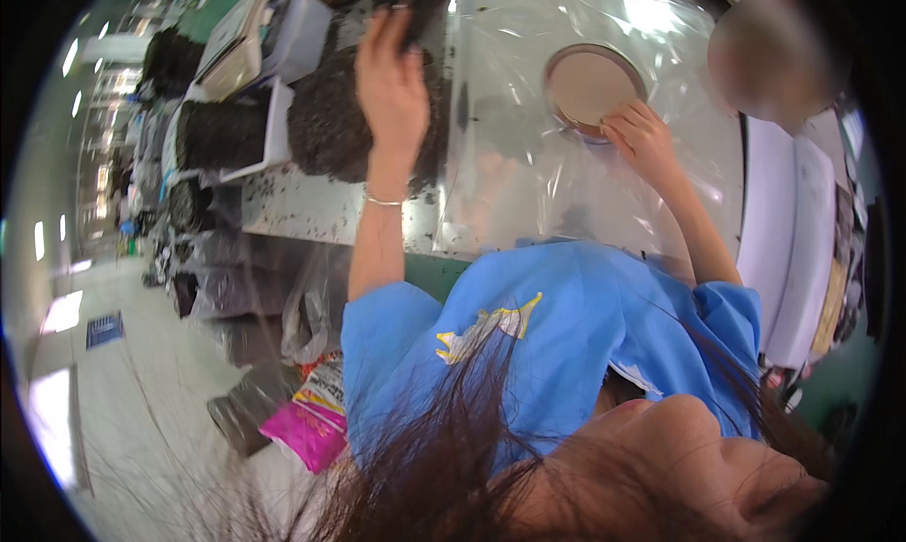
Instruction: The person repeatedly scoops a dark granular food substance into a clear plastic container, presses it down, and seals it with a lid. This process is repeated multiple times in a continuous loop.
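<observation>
My left hand (393,82), with a thin bracelet at its wrist, is raised over the dark pile (329,117) on the left. Its fingers are extended beside a blurred dark thing (425,4); whether they hold it cannot be told. My right hand (640,135) pinches the near right edge of a round, shallow, beige-faced disc (591,89) with a darker rim. The disc is over a clear, shiny plastic sheet (495,188) that covers the work surface in front of me. Dark crumbs lie scattered around the pile.
White bins (279,124) with dark material and a grey-blue plastic box (301,35) are at the upper left. Below stand clear bags (241,280) and a pink printed packet (311,429). At right are long white padded shapes (786,237); another person (778,57), blurred, is at upper right.
</observation>
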A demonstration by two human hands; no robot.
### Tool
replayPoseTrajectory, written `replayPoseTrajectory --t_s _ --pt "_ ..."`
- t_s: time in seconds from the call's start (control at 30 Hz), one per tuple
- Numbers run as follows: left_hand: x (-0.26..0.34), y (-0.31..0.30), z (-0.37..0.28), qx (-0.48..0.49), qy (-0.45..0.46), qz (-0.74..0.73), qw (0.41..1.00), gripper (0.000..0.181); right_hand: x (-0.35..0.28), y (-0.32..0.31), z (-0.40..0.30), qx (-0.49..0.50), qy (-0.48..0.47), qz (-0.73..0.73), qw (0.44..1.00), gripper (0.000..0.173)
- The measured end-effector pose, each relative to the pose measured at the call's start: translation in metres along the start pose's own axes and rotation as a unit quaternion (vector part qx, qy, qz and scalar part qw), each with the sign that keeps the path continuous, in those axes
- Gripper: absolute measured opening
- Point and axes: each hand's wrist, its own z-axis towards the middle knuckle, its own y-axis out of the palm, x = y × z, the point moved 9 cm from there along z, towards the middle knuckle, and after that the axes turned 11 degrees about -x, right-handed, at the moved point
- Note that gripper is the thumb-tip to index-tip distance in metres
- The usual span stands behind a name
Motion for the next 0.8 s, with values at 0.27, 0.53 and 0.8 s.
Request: replayPoseTrajectory --t_s 0.27,0.53,0.8 --pt "0.086 0.213 -0.085 -0.308 0.097 -0.120 0.939 0.053 0.046 -0.046 -0.021 0.015 0.207 -0.005 0.978 0.012" --pt "0.079 0.269 -0.043 -0.416 0.042 -0.114 0.901 0.047 0.085 0.049 0.029 -0.265 0.165 -0.049 0.949 0.059" --pt "0.065 0.288 -0.051 -0.372 0.046 -0.236 0.897 0.048 0.105 0.087 0.016 -0.341 0.186 -0.069 0.919 0.060"
